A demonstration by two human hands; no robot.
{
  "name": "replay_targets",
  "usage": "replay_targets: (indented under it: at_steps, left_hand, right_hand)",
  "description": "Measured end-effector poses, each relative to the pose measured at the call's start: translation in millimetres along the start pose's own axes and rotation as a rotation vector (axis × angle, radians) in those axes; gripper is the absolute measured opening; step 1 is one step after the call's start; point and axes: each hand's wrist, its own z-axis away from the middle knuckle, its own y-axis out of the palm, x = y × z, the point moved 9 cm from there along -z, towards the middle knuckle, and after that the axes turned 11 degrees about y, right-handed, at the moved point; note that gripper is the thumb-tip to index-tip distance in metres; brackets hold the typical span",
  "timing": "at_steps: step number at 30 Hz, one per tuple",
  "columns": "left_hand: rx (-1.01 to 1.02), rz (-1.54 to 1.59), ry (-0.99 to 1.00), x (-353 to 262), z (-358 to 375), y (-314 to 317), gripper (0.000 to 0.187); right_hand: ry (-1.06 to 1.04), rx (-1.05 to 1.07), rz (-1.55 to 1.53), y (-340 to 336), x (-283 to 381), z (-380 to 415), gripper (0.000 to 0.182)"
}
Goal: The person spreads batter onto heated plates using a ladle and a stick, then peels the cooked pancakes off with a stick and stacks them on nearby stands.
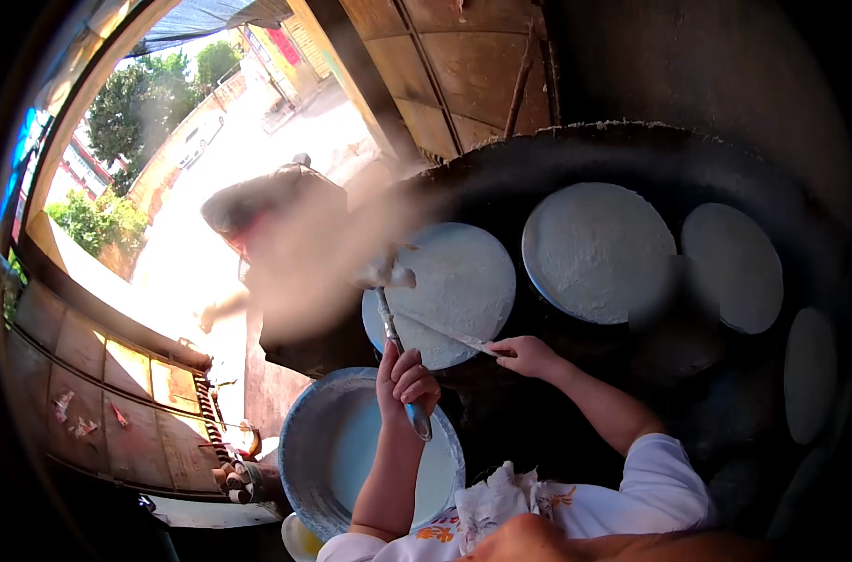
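Note:
My left hand [405, 379] is wrapped round the blue handle of a brush-like tool [389, 317]; its pale, blurred head is over the left edge of a round white disc [454, 290]. In my right hand [524, 357] is the end of a long thin blade [449, 332], which reaches leftward across the lower part of the same disc. Beneath my left forearm stands a large round basin [300, 440] with whitish liquid inside. Blurred haze hides part of the tool's head and the disc's left side.
More round white discs, one [599, 248] in the middle and another [733, 267] to its right, sit on a dark curved surface [576, 150]. A partly blurred person [276, 201] is beyond the left disc. Metal panels [463, 66] stand behind.

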Motion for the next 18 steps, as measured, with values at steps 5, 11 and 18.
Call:
replay_targets:
  at_steps: [5,11,18]
  left_hand:
    - [-0.22,0.182,0.043,-24,10,6,0.039]
    - [-0.062,-0.052,-0.288,38,116,31,0.043]
    - [-0.094,0.128,-0.923,179,276,71,0.034]
  right_hand:
    - [-0.012,-0.223,-0.117,18,-22,17,0.03]
    - [-0.005,-0.469,-0.084,29,2,135,0.03]
    - [0.241,-0.625,-0.388,107,-39,409,0.04]
